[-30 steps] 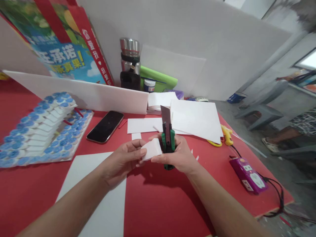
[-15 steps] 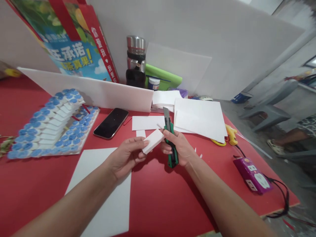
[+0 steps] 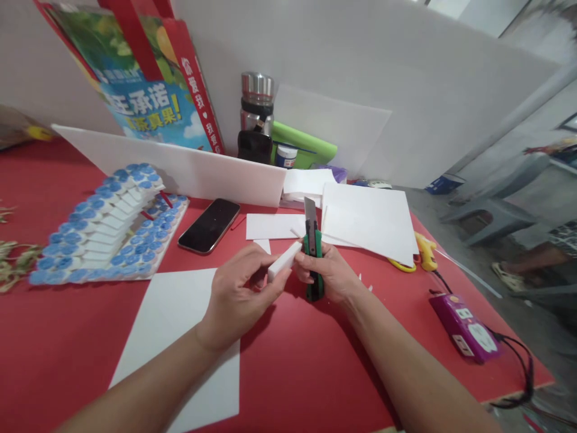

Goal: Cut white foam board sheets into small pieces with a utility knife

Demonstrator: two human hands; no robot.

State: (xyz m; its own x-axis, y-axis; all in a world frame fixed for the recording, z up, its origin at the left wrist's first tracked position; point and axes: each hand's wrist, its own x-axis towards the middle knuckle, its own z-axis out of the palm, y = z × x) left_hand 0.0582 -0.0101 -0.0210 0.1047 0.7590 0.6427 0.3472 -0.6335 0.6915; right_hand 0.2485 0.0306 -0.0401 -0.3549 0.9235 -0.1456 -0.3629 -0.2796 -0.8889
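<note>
Between the fingers and thumb of my left hand is a small white foam board piece, tilted with its narrow edge facing up. My right hand is closed around a green and black utility knife, its blade extended and pointing away from me. The right fingertips also touch or nearly touch the far end of the white piece. Below my left forearm lies a large white sheet. Just beyond my hands are a white strip and a few small offcuts.
A blue-and-white model staircase and a phone lie left. White boards are stacked behind. On the right are a yellow glue gun and a purple power strip with a cable. A steel flask stands at the back.
My left hand has turned the white piece from showing its broad face to edge-up, and its fingers have shifted around it. The knife stays in my right hand. The camera view has shifted slightly.
</note>
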